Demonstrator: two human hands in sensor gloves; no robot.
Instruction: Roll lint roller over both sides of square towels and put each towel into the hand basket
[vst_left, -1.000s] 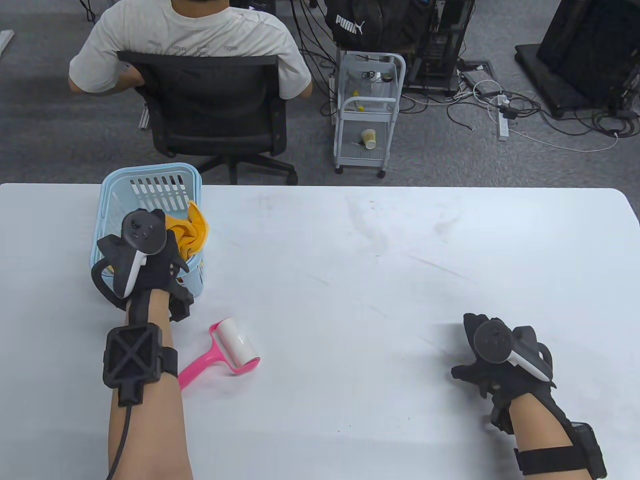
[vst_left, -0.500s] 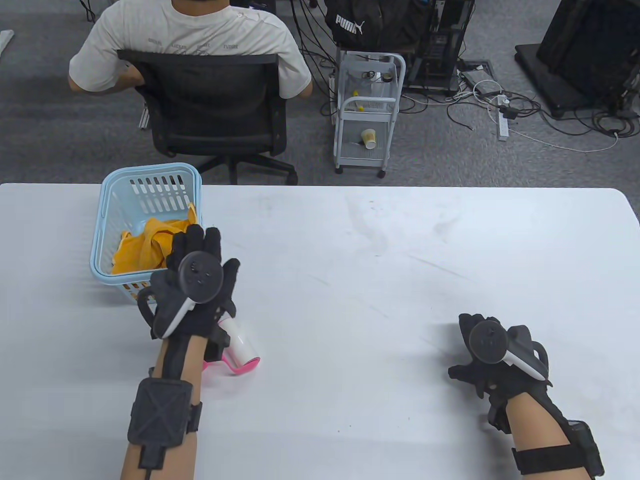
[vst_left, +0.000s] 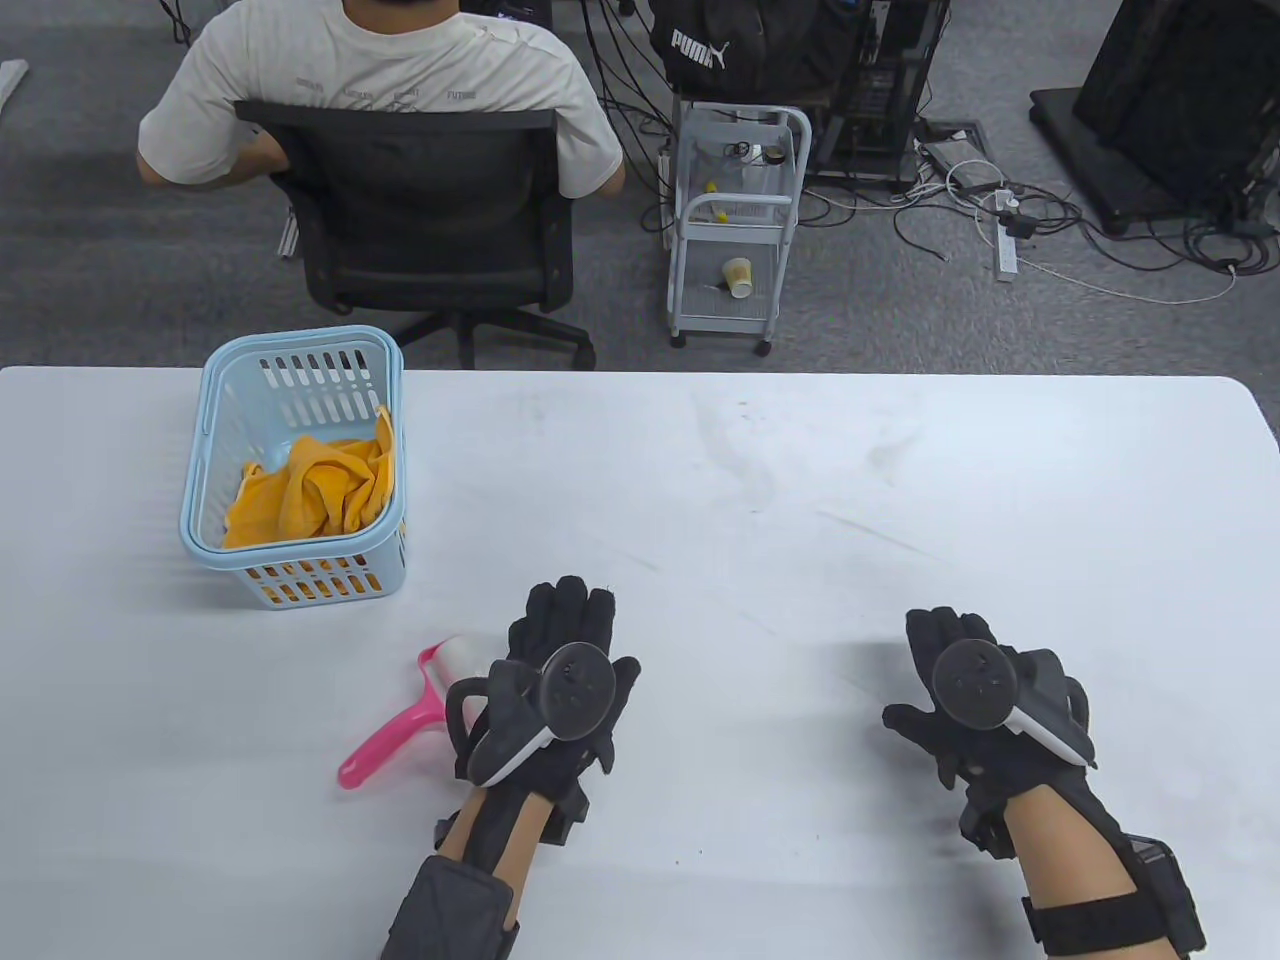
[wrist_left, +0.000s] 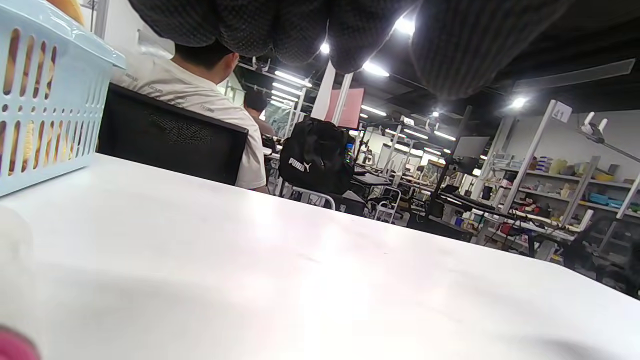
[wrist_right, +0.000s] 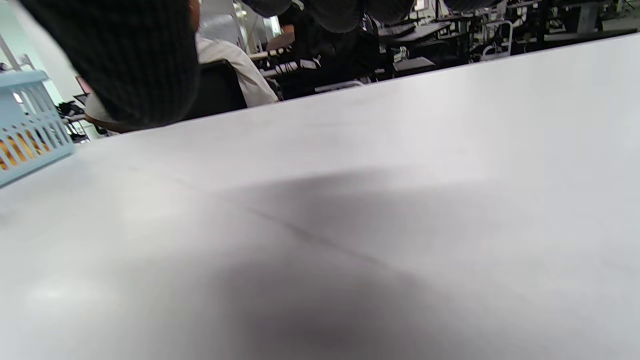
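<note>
A crumpled orange towel lies inside the light blue hand basket at the table's left. The pink lint roller with its white roll lies flat on the table in front of the basket. My left hand hovers low just right of the roller, fingers straight, holding nothing. My right hand rests at the front right with fingers spread flat and empty. The basket wall fills the left wrist view's left edge.
The white table stretches bare between and beyond the hands. Past its far edge a person sits in a black office chair, beside a white wire cart and floor cables.
My left hand left the basket, where the orange towel stayed, and moved back to the right past the lint roller. The right hand shifted slightly forward.
</note>
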